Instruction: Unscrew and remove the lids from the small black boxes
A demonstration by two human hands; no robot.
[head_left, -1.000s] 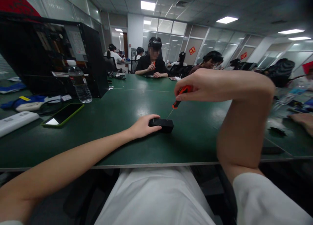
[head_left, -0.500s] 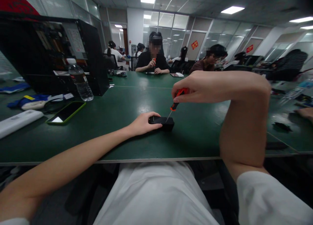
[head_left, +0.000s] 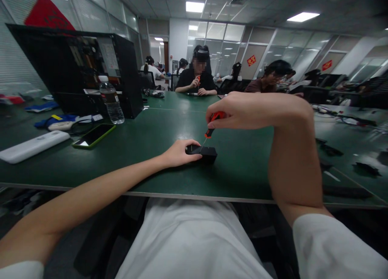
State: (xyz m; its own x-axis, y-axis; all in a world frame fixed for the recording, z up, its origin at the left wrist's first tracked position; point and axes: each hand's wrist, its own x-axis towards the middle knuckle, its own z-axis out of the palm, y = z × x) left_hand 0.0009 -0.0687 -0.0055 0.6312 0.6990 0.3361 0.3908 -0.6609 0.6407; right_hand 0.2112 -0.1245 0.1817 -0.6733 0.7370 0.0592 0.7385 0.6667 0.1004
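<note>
A small black box-shaped part [head_left: 209,153] lies on the green tabletop [head_left: 163,129] in front of me. My left hand [head_left: 182,153] grips its left end between thumb and fingers. Above it, my right hand [head_left: 226,112] is closed around the red and black handle of a screwdriver [head_left: 209,131]. The thin shaft slants down to the left, and its tip meets the top of the black part near my left thumb. Whether the tip sits in a screw is too small to tell.
To the left are a water bottle [head_left: 112,103], a phone in a green case [head_left: 94,136], a white oblong device [head_left: 34,146] and a black cabinet [head_left: 127,72]. Across the table sits a person [head_left: 197,77] holding a similar tool. Dark pieces [head_left: 332,150] lie at the right.
The screwdriver tip has shifted left along the top of the black part, toward my left thumb. My left hand keeps its grip. The whole view has swung slightly left.
</note>
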